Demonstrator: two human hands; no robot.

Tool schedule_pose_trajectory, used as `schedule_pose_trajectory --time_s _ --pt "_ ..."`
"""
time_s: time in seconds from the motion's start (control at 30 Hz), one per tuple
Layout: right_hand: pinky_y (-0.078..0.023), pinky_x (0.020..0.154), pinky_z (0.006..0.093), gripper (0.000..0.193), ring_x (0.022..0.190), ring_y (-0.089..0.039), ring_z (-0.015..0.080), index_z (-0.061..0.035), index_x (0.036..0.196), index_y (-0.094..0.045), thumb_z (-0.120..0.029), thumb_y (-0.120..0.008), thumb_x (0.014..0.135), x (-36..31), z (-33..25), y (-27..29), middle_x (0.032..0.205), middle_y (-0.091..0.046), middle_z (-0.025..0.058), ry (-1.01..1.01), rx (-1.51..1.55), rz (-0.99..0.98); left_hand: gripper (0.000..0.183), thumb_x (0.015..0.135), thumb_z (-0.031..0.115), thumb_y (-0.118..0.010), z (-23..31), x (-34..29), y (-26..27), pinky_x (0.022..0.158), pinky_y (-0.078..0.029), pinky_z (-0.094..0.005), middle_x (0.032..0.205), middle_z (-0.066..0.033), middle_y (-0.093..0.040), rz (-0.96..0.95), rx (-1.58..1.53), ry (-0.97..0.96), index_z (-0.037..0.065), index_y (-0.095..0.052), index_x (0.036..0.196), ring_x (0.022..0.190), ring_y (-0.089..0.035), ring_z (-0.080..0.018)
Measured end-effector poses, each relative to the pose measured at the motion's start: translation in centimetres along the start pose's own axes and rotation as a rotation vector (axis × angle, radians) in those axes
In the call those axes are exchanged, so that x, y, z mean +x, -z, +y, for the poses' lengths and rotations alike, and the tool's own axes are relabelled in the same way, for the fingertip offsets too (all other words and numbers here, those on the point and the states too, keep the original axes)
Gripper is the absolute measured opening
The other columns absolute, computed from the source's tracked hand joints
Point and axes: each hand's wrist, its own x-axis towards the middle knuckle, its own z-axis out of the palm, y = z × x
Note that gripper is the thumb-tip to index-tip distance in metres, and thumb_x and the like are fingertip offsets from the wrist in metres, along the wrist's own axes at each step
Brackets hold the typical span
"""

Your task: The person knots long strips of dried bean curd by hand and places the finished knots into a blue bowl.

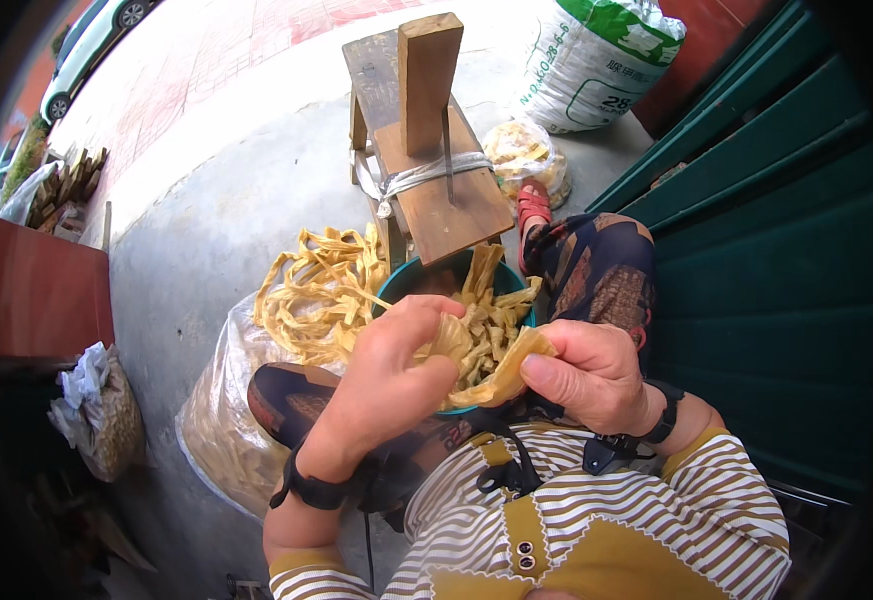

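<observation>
My left hand [397, 365] and my right hand [592, 370] grip a long, pale yellow wrinkled strip [507, 382], which sags between them. It looks like dried tofu skin, but I cannot be sure. Both hands are closed, thumbs pressed against fingers. Beneath them, between my knees, stands a teal tub [505, 280] filled with short, knotted-looking yellow pieces [485, 340]. Left of the tub, long loose yellow strips [322, 285] spill from a clear plastic bag [232, 400].
A wooden bench [372, 70] with an upright block [429, 85] and a thin metal rod stands beyond the tub, bound with white cloth. A bag of yellow pieces [525, 150] and a white-green sack [602, 70] are behind it. Green panelling [777, 260] runs along the right.
</observation>
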Motion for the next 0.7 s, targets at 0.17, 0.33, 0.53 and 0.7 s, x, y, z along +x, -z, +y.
schedule_pose_trajectory --time_s 0.17,0.33,0.53,0.7 --pt "-0.052 0.073 0.0238 0.026 0.08 -0.064 0.0118 0.0049 0.1 -0.059 -0.019 -0.05 0.098 1.0 1.6 0.9 0.089 -0.065 0.0077 -0.267 0.349 0.061 0.013 0.075 -0.009 -0.054 3.2 -1.8 0.1 0.081 -0.047 -0.029 0.106 -0.0112 -0.058 0.112 -0.48 -0.004 -0.004 -0.058 0.087 0.09 -0.058 -0.0169" --pt "-0.052 0.064 0.0227 0.022 0.07 -0.063 0.0109 0.0018 0.097 -0.06 -0.02 -0.053 0.096 1.4 1.4 0.7 0.085 -0.065 0.0065 -0.282 0.364 -0.069 0.026 0.078 -0.001 -0.071 1.8 -1.4 -1.2 0.08 -0.048 -0.0258 0.103 -0.0081 -0.06 0.0 -0.834 -0.095 -0.003 -0.057 0.099 0.091 -0.058 -0.0132" --pt "-0.05 0.058 0.0194 0.023 0.067 -0.06 0.0064 -0.0015 0.094 -0.059 -0.025 -0.056 0.095 2.3 3.3 0.4 0.083 -0.064 0.0028 -0.285 0.33 -0.075 0.027 0.079 -0.001 -0.071 -0.1 -0.7 -1.5 0.079 -0.051 -0.0252 0.101 -0.0101 -0.064 0.07 -0.788 -0.099 -0.004 -0.059 0.102 0.089 -0.061 -0.012" --pt "-0.039 0.096 0.0305 0.036 0.114 -0.052 0.0203 0.001 0.113 -0.057 -0.023 -0.065 0.088 2.4 3.9 0.0 0.117 -0.057 0.0138 -0.013 -0.007 0.052 0.017 0.083 0.003 -0.068 -0.4 -0.1 -1.7 0.07 -0.052 -0.0234 0.088 -0.006 -0.066 0.37 -0.445 -0.121 -0.004 -0.059 0.095 0.076 -0.064 -0.0117"
